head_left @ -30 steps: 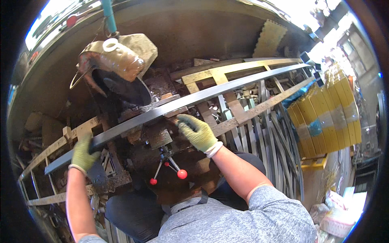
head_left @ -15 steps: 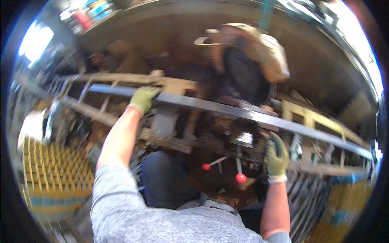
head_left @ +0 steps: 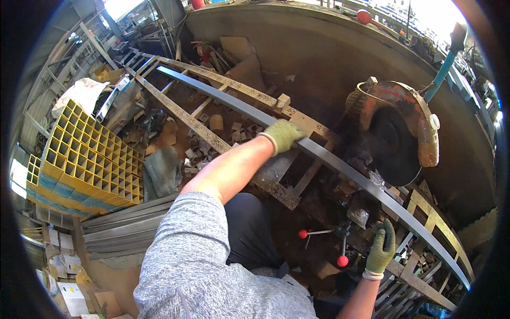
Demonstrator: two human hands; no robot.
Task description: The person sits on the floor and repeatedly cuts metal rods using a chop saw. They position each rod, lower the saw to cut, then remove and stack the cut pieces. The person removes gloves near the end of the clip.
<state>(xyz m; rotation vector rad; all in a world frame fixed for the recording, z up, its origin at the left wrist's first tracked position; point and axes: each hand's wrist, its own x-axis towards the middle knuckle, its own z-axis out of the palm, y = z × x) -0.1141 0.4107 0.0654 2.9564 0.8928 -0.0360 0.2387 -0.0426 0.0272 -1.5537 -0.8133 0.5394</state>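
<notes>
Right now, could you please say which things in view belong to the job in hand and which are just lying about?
Likely the job: metal bar under the left hand; cutting disc; red-knobbed handles near the right hand; slatted frame.

Apparently lying about: stacked yellow tubes; small offcuts; grey bars.

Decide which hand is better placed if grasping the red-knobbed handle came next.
Probably the right hand: it is close beside the red-knobbed handle, open and apparently empty; the left hand is farther off, on the long metal bar.

Left fingers (head_left: 295, 131) over metal bar (head_left: 348, 171)
</notes>
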